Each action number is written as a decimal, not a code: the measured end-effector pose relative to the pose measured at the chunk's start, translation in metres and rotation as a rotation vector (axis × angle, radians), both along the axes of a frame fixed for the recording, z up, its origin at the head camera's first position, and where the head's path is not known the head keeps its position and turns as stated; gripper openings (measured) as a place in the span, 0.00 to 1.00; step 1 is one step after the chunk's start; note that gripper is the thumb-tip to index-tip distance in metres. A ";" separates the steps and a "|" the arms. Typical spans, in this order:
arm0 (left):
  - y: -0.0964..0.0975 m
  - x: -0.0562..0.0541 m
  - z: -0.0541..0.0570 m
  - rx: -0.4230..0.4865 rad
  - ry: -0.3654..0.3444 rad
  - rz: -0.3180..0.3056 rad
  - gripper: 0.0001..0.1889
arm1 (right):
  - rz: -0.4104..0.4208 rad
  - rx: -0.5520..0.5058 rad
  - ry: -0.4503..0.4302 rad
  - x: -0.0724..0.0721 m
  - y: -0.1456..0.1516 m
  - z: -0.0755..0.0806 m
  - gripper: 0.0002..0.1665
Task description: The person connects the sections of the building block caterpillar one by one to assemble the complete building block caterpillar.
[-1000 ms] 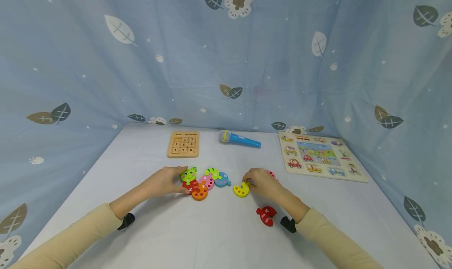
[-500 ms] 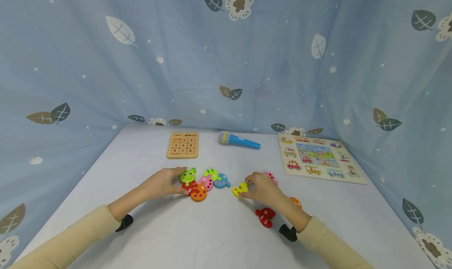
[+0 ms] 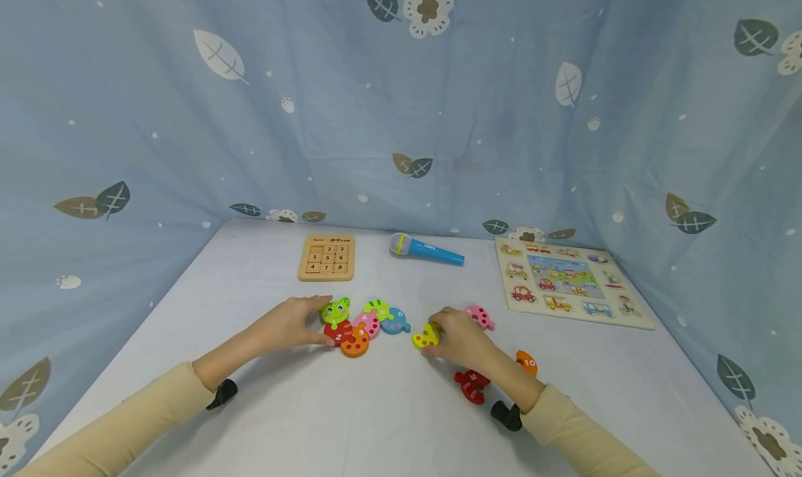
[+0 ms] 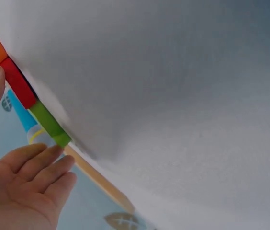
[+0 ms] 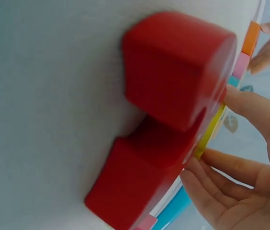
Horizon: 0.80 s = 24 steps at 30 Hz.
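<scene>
A joined caterpillar puzzle lies left of the middle, with a green smiling head (image 3: 335,313), a red 2 piece (image 3: 337,333) and several more pieces ending in a blue 6 (image 3: 395,321). My left hand (image 3: 285,324) spans its left end, thumb at the red piece and fingertips at the green head's edge (image 4: 51,124). My right hand (image 3: 466,341) pinches a yellow dotted puzzle piece (image 3: 422,336), thumb on the near side and index finger on the far side. The piece is just right of the blue one, apart from it. The right palm hides part of it.
Loose pieces lie around my right hand: a pink dotted one (image 3: 478,315), an orange 10 (image 3: 527,363) and a red one (image 3: 471,386). Farther back are a wooden number slide puzzle (image 3: 326,257), a blue toy microphone (image 3: 432,251) and a vehicle picture board (image 3: 570,282).
My right thumb has come onto the near side of the yellow piece, which has turned slightly. The orange 10 piece has come out from behind my right arm. My left hand stays put.
</scene>
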State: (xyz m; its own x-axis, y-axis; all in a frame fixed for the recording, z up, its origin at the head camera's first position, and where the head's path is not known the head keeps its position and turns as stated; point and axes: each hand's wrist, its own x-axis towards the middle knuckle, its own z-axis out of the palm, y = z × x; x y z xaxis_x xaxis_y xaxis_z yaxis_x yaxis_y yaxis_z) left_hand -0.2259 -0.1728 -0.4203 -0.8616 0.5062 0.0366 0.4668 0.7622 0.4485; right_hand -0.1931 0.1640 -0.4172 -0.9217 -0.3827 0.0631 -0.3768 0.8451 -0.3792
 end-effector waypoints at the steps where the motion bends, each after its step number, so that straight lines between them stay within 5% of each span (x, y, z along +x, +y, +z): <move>1: 0.000 0.000 0.000 0.000 0.004 -0.005 0.51 | 0.008 0.000 -0.002 0.000 0.000 0.000 0.30; 24: -0.006 -0.005 -0.001 0.037 -0.028 -0.039 0.47 | 0.137 -0.054 -0.051 -0.010 -0.009 0.013 0.31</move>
